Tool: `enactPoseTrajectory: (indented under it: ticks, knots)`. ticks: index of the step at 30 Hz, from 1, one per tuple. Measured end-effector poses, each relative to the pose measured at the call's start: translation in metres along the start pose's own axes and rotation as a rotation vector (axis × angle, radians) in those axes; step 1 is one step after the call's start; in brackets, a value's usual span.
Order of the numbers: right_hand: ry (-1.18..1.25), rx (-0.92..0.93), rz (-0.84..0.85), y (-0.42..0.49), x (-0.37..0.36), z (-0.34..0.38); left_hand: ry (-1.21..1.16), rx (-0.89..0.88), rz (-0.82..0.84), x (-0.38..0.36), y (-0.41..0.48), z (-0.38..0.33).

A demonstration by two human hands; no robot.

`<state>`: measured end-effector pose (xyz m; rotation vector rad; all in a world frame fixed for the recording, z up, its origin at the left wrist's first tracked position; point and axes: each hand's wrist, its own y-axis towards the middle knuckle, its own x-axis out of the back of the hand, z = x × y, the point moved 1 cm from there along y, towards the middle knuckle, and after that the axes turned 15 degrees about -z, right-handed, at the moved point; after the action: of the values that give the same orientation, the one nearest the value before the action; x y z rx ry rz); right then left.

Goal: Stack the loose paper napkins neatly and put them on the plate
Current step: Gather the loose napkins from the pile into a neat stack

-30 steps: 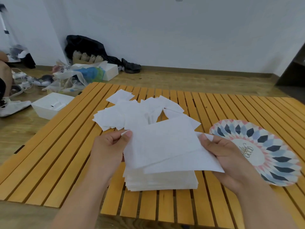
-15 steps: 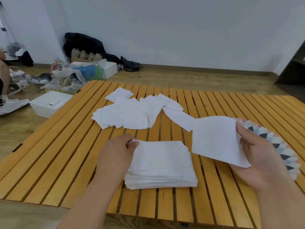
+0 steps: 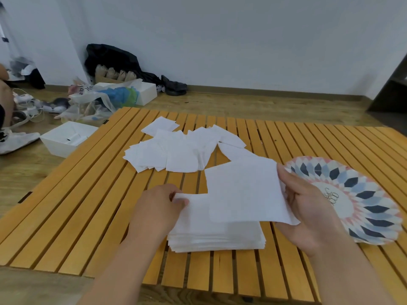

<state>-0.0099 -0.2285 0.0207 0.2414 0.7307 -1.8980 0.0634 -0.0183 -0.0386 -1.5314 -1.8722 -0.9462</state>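
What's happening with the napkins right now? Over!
Right hand pinches one napkin over the stack. Left hand pinches the stack's corner. Loose napkins lie on the table; plate has none yet.

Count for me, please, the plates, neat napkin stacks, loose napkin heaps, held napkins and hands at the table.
Plate: 1
Neat napkin stack: 1
Loose napkin heap: 1
Held napkin: 1
Hands: 2 (left hand, right hand)
Total: 6

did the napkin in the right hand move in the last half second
Yes: the held napkin has swung left, from beside the stack to over its right part.
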Motion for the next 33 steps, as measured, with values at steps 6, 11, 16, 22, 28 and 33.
enactPoseTrajectory:
  ticks: [6,11,16,22,28,33]
  knots:
    - [-0.047,-0.048,0.054,0.008,-0.013,-0.020,-0.499,0.105,-0.020,0.015,-0.003,-0.015]
    - [-0.236,0.016,-0.022,0.016,-0.012,-0.030,-0.774,0.312,0.323,0.020,-0.008,-0.016]
    - [-0.693,0.291,-0.240,0.031,-0.002,-0.040,-0.701,0.316,0.190,0.020,-0.001,-0.008]
    - [-1.076,0.516,-0.346,0.050,0.016,-0.049,-0.238,0.114,0.076,-0.006,0.001,0.002]
    - [-1.472,0.677,-0.328,0.050,0.021,-0.060,-0.055,0.023,0.022,-0.013,0.005,0.011]
    - [-1.533,0.693,-0.358,0.046,0.020,-0.057,0.008,0.033,-0.090,-0.006,0.020,0.019]
